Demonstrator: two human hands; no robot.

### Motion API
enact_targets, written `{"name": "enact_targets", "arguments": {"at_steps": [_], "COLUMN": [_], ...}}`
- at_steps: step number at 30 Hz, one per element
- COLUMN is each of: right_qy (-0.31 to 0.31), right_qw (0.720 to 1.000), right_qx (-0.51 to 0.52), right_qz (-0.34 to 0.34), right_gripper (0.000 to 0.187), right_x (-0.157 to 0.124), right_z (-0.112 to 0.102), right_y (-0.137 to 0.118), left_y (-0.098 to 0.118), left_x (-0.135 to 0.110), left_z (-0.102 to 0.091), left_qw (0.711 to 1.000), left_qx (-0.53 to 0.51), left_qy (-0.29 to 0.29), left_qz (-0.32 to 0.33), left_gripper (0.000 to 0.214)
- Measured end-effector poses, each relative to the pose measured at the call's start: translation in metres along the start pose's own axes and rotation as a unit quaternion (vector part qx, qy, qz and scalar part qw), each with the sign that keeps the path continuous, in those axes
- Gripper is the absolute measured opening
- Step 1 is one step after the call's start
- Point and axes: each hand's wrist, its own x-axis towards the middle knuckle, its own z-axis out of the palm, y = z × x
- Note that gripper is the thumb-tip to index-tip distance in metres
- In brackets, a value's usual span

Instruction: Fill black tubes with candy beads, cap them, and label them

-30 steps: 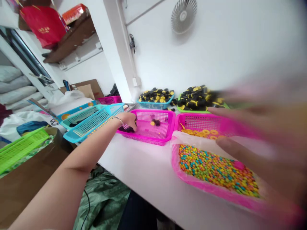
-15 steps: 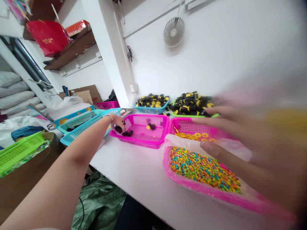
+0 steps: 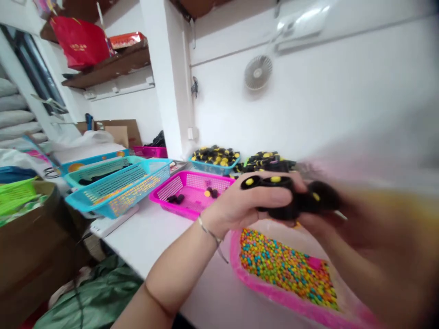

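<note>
My left hand (image 3: pixel 247 203) is closed around a few black pieces with yellow caps (image 3: pixel 270 183), held above the pink tray of small coloured beads (image 3: pixel 284 267). My right hand (image 3: pixel 346 224) is very close to the camera and blurred; it meets the left hand and grips a black piece with a yellow dot (image 3: pixel 317 198). A pink basket (image 3: pixel 192 194) behind my left wrist holds a few loose black and yellow pieces.
Two baskets heaped with black-and-yellow pieces (image 3: pixel 216 157) stand at the wall. Stacked blue baskets (image 3: pixel 120 183) lie at the left on the white table (image 3: pixel 161 237). A cardboard box (image 3: pixel 30 237) and green sheet (image 3: pixel 99 297) sit below the table's edge.
My left hand has left the pink basket's left end and come to the middle with black pieces in it. My right hand has closed onto them. The view has swung upward.
</note>
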Motion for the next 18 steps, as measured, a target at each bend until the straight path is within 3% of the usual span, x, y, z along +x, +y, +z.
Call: {"name": "enact_targets", "arguments": {"at_steps": [2,5,8,11,14,18], "right_qy": [-0.001,-0.057,-0.086,-0.092,-0.076,-0.042], "right_qw": [1.0,0.995,0.989,0.991,0.995,0.994], "right_qx": [0.02,0.078,0.103,0.076,0.072,-0.028], "right_qz": [-0.02,0.015,0.054,0.052,0.003,-0.094], "right_gripper": [0.033,0.031,0.031,0.039,0.057,0.045], "right_x": [0.001,0.003,0.007,0.008,0.007,0.005], "right_z": [-0.007,-0.016,-0.021,-0.023,-0.022,-0.021], "right_y": [-0.005,-0.012,-0.015,-0.012,-0.009,-0.009], "left_y": [0.004,0.022,0.034,0.034,0.029,0.027], "left_x": [-0.005,-0.015,-0.023,-0.028,-0.03,-0.031], "left_z": [0.004,-0.002,-0.004,0.003,0.011,0.015], "left_qw": [0.999,0.984,0.94,0.91,0.898,0.904], "left_qx": [0.009,0.16,0.33,0.403,0.429,0.424], "left_qy": [-0.009,-0.017,-0.064,-0.086,-0.055,-0.054], "left_qz": [0.04,0.069,0.055,0.053,0.082,0.003], "left_gripper": [0.03,0.023,0.022,0.023,0.031,0.03]}}
